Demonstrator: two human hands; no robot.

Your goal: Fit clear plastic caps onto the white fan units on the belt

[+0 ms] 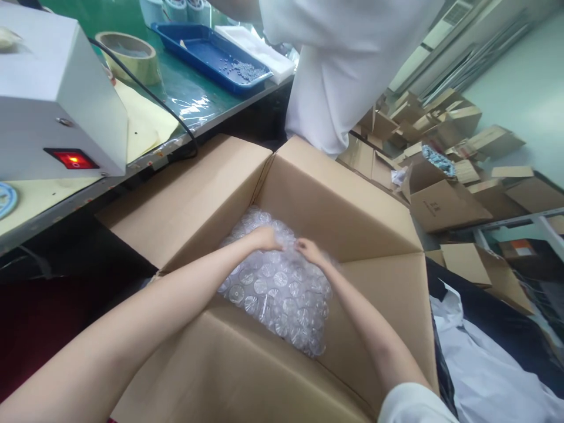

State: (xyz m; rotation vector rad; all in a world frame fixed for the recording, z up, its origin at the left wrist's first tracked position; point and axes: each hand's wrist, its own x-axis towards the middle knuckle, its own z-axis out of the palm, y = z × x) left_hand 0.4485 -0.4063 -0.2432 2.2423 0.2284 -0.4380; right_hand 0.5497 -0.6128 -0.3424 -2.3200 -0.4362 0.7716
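Note:
A sheet of clear bubble wrap [282,294] with large round bubbles lies inside a deep cardboard box [356,205], whose flaps are folded outward. Both of my arms reach down into the box. My left hand [264,238] is closed on the far part of the wrap, its fingertips partly lost in blur. Just to the right, my right hand [308,249] pinches the wrap between thumb and fingers. The hands are close together but apart. Whatever lies beneath the wrap is hidden.
On the green table at left stand a white machine [39,100] with a lit red switch, a tape roll [147,64] and a blue tray [198,53] of small pieces. A person in white [326,88] is beyond the box. Cardboard boxes [449,205] are piled at right.

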